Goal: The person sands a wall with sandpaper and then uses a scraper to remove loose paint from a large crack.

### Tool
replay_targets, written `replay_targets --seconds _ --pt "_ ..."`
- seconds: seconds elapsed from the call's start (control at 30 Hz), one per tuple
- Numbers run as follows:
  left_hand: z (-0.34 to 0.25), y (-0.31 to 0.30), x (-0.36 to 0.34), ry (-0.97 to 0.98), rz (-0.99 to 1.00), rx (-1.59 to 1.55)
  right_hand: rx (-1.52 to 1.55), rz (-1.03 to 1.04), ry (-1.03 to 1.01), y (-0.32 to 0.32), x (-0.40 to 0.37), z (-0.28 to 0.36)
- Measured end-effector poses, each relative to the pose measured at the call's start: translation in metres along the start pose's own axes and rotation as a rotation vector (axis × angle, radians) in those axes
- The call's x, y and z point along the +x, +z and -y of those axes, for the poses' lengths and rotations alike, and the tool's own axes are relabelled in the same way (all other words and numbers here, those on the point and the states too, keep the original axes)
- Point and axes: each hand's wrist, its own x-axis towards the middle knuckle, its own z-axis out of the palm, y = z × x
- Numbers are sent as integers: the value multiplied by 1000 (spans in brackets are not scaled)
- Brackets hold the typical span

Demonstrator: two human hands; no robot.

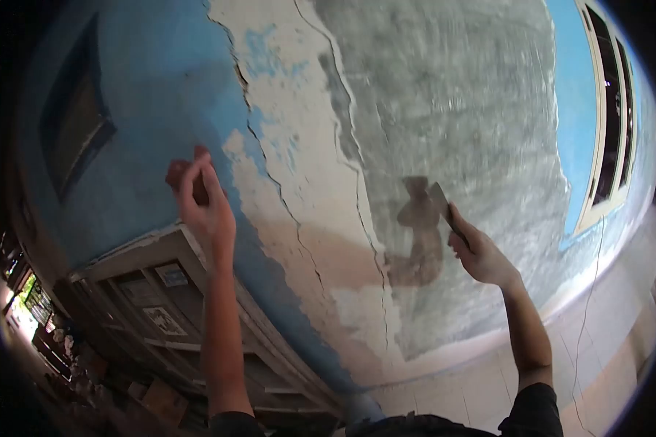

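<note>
My right hand [485, 255] is closed around the handle of a putty knife [440, 202]. Its flat blade points up and to the left, close to the grey plastered part of the wall [444, 95], where the shadow of hand and knife falls. My left hand [208, 207] is raised before the blue painted part of the wall [153, 95], fingers curled together and slightly blurred. Something dark reddish shows at its fingertips, but I cannot tell what it is. Between the hands runs a pale, peeled strip of wall [299, 167] with long jagged cracks.
An old wooden frame with panes [160, 291] leans against the wall at the lower left. A cream window frame [605, 109] is at the right. A thin cable [587, 313] hangs down to the tiled floor [481, 379]. Boxes and clutter [160, 400] lie at the lower left.
</note>
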Motion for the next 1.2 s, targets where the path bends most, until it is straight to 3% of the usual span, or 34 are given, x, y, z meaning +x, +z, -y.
replay_targets --seconds 0.03,0.13,0.23,0.43,0.53,0.73,1.13,1.2 --pt "13 8 26 194 -64 48 59 51 54 -8 18 22" --pt "28 33 85 488 -232 301 -129 -92 -298 -11 69 50" --pt "37 51 122 472 -208 398 -480 -199 -371 -12 106 81" --pt "57 76 160 407 -286 453 -979 -228 -176 -14 158 146" --pt "76 75 164 457 -275 407 -1229 -464 -369 -18 188 139" --pt "69 71 159 488 -254 336 -1173 -237 -139 -33 219 195" --pt "67 70 153 439 -284 320 -1334 -592 -545 -40 305 239" --pt "65 69 152 443 -293 328 -1368 -474 -483 -41 311 248"
